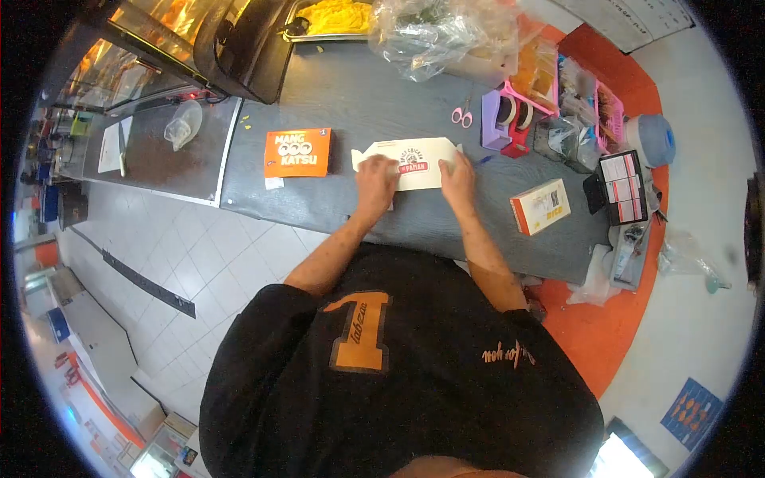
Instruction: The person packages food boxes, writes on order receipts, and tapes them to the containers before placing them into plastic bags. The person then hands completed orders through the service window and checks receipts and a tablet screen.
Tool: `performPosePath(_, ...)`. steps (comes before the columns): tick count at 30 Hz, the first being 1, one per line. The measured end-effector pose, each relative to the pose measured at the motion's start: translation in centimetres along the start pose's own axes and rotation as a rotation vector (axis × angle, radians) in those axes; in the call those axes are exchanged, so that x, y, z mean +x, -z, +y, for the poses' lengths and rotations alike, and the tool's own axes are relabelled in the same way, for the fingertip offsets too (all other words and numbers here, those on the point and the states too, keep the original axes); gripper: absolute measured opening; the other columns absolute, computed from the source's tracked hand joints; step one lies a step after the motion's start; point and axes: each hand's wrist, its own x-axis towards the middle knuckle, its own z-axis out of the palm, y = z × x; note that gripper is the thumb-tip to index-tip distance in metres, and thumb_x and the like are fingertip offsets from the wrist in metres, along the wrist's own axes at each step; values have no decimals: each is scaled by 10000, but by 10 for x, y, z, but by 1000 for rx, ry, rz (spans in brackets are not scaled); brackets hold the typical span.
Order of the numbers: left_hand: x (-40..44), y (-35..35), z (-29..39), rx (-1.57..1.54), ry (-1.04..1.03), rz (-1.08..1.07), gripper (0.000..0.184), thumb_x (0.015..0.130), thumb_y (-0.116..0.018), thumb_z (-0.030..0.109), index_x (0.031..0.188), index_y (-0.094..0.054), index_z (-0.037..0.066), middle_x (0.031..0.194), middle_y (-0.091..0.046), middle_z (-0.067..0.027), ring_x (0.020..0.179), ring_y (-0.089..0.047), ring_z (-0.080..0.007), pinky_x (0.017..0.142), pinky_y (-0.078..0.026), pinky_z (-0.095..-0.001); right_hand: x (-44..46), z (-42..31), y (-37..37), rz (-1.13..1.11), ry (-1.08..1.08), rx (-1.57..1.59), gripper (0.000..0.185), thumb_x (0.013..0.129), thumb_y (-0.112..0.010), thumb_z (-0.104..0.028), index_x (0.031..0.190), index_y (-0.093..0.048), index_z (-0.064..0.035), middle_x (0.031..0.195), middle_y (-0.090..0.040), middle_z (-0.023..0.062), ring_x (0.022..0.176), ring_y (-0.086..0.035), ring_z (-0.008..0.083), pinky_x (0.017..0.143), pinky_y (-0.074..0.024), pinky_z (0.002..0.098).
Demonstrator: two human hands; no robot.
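A cream printed carton (414, 177) with a round logo and a red label lies on the dark grey table, between my hands. My left hand (376, 185) is on its left part, with the fingers curled at the edge. My right hand (457, 182) grips its right end, with the thumb on the near face. To the left stands an orange box (296, 153) with white lettering. A white and orange box (541, 207) sits to the right of my right hand.
Pink-handled scissors (462, 117), a purple tape dispenser (494, 127) and pink baskets (610, 117) are at the back right. A tray of yellow food (331, 19) and clear plastic bags (442, 32) lie at the back. A dark card stand (623, 188) is far right.
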Motion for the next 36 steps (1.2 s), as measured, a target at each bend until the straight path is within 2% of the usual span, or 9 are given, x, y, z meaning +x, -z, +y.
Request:
performPosePath(4,-15,-18,15,136,287,228,397,783,-705,168,1135,-578,34,976,-647,-186,936,-620,-339,786,-490,-428,-6,12,-17,-62,-309,214,353,846,-627,-195,1103,-631,47,986,-675,207,965,-642,318,873,-474,374)
performPosePath(6,-15,-20,8,-482,718,-114,484,786,-728,207,1188,-554,1,1047,-638,-203,964,-615,-338,829,-484,-410,0,24,-25,-131,-395,522,371,833,-659,-172,1120,-618,60,979,-691,158,904,-661,220,801,-493,301)
performPosePath(9,-11,-12,-16,-697,836,-270,481,790,-740,264,1157,-591,-10,1071,-646,-196,926,-642,-278,800,-498,-374,12,46,-17,-316,-380,657,346,826,-684,-159,1098,-635,47,980,-689,104,890,-633,140,786,-480,258)
performPosePath(12,1,-9,-39,-615,559,-206,463,800,-728,319,1100,-639,-24,949,-687,-146,797,-654,-202,719,-506,-327,21,40,0,-303,-447,712,297,822,-685,-227,988,-675,19,873,-678,81,798,-617,138,732,-477,261)
performPosePath(13,9,3,-36,-777,817,-349,463,846,-656,380,1043,-667,-39,908,-686,-134,837,-633,-167,770,-481,-305,25,37,6,-307,-451,710,297,822,-685,-227,988,-675,19,873,-678,81,798,-617,138,732,-477,261)
performPosePath(18,39,20,-30,-738,818,-409,540,877,-578,450,1033,-662,-60,885,-683,-127,819,-610,-152,771,-467,-280,40,29,23,-365,-533,771,423,864,-636,-339,1079,-630,25,970,-666,97,893,-611,145,768,-473,265)
performPosePath(29,64,23,-33,-996,1087,-545,586,899,-494,494,1202,-573,-1,1134,-599,-136,1113,-513,-232,981,-367,-365,33,32,7,-339,-546,838,461,923,-536,-366,1142,-611,34,1011,-664,98,938,-599,162,823,-448,276)
performPosePath(32,74,30,-39,-733,920,-621,561,889,-495,461,1177,-596,-10,1177,-584,-161,1144,-502,-229,991,-355,-343,38,39,9,-378,-629,840,459,920,-542,-360,1132,-612,41,991,-659,89,899,-599,154,783,-454,268)
performPosePath(36,42,8,-51,-595,802,-452,540,845,-579,419,1046,-646,-78,965,-683,-174,889,-637,-234,814,-473,-325,26,37,7,-307,-588,845,459,919,-545,-363,1120,-610,45,989,-651,88,873,-600,150,762,-462,264)
